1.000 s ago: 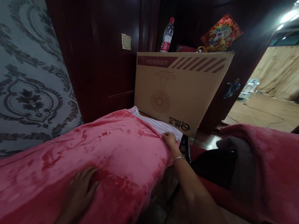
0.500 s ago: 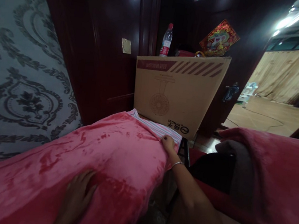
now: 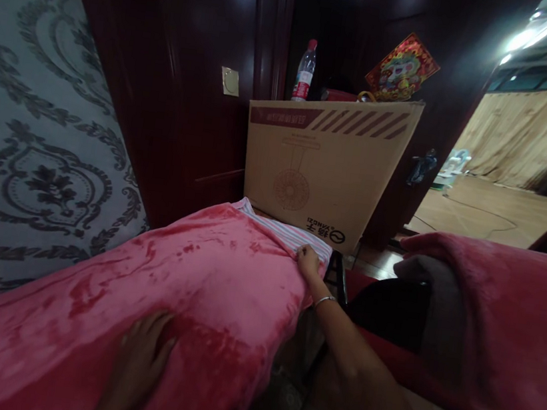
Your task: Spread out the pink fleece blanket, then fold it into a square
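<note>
Pink plush blanket (image 3: 228, 280), its far edge pinched in your right hand (image 3: 309, 262).
Your left hand (image 3: 143, 352) rests palm down on it, nearer you, fingers loosely spread. Blanket lies spread alongside patterned wallpaper (image 3: 49, 182); striped cloth (image 3: 282, 233) shows past its far edge, just by your right hand. Yangzi cardboard fan box (image 3: 347, 181) stands beyond, red-capped bottle (image 3: 305, 73) at its top edge; red blanket (image 3: 524, 325) draped off to your right.

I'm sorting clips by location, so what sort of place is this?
Probably a bedroom or similar indoor room: a pink plush blanket lies over striped fabric like bedding, damask-patterned wallpaper shows at left, and a cardboard fan carton stands beyond.
</note>
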A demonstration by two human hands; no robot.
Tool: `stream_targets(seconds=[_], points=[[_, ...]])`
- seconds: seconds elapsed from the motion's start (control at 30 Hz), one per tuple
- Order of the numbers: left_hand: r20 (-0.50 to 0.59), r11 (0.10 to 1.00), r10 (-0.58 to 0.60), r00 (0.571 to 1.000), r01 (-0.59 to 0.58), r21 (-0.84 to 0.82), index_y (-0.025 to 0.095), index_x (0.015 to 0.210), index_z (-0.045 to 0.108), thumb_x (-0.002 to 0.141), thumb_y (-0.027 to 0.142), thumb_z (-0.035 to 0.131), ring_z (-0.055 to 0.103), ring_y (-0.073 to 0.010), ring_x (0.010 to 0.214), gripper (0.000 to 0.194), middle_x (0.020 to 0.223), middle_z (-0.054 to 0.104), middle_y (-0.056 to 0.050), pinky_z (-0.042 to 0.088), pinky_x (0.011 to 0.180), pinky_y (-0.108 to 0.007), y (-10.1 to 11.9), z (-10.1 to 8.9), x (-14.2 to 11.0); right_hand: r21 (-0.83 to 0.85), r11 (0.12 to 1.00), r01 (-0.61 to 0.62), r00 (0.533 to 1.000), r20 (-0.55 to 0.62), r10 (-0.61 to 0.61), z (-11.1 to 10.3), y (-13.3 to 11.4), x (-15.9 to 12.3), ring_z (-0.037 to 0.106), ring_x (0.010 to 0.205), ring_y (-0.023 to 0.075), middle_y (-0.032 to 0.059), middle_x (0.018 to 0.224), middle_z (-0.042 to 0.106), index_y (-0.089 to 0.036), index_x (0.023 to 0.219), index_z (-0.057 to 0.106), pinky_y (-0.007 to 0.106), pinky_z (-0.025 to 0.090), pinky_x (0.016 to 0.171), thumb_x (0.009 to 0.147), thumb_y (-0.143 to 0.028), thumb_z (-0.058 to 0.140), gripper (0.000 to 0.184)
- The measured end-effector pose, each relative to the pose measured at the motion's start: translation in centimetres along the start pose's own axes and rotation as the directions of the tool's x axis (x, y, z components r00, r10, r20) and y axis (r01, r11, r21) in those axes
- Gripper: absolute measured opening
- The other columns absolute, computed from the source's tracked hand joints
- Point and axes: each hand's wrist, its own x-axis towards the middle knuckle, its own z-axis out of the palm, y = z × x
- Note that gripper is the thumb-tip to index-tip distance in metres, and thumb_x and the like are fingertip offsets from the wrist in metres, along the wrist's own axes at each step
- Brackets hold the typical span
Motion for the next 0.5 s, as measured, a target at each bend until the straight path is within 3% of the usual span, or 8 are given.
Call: stream_targets(seconds=[0.1,0.2,0.27,0.37,0.5], points=[[-0.022,1.000,0.024,0.999,-0.023,0.013,0.019,0.115,0.069,0.089,0.038,0.044,0.062,-0.0308,0.116,0.041,0.122,0.070,-0.012,0.050,0.101,-0.051,0.4,-0.4,0.2,-0.030,0.994,0.109,0.994,0.017,-0.109,-1.1,-0.1,-1.2,0.061,0.103,0.0206,0.0099,0.116,0.070,-0.016,0.121,0.064,0.026,0.042,0.083,0.095,-0.028,0.050,0.032],[-0.032,0.996,0.090,0.995,-0.089,0.026,0.019,0.115,0.070,0.090,0.041,0.046,0.064,-0.0303,0.114,0.041,0.120,0.071,-0.012,0.051,0.100,-0.051,1.4,-1.1,-0.1,-0.097,0.982,0.164,0.986,0.054,-0.160,-2.5,0.3,-1.8,0.054,0.119,0.0243,0.0094,0.122,0.069,-0.020,0.117,0.068,0.029,0.039,0.093,0.089,-0.028,0.063,0.029],[-0.027,0.982,0.186,0.982,-0.185,0.021,0.023,0.117,0.070,0.090,0.044,0.050,0.064,-0.0295,0.114,0.040,0.121,0.071,-0.009,0.050,0.102,-0.050,2.3,-1.6,-0.7,-0.144,0.980,0.137,0.989,0.076,-0.127,-3.3,0.6,-1.4,0.056,0.117,0.0256,0.0123,0.116,0.071,-0.018,0.108,0.072,0.030,0.039,0.092,0.093,-0.026,0.058,0.022],[-0.016,0.945,0.326,0.945,-0.326,-0.008,0.028,0.123,0.069,0.087,0.050,0.059,0.064,-0.0298,0.116,0.043,0.127,0.070,-0.008,0.052,0.102,-0.048,3.9,-1.7,-2.3,-0.189,0.980,0.063,0.995,0.083,-0.048,-4.2,0.8,0.2,0.063,0.107,0.0229,0.0153,0.112,0.073,-0.015,0.111,0.071,0.028,0.041,0.086,0.101,-0.024,0.040,0.034],[0.135,0.930,0.358,0.924,-0.340,-0.139,0.034,0.127,0.067,0.081,0.058,0.068,0.063,-0.0316,0.117,0.052,0.129,0.068,-0.006,0.052,0.102,-0.045,6.3,-1.1,-4.3,-0.225,0.974,0.027,0.994,0.111,-0.001,-4.6,1.0,2.2,0.066,0.107,0.0212,0.0158,0.119,0.071,-0.014,0.119,0.067,0.026,0.043,0.084,0.103,-0.024,0.033,0.039]])
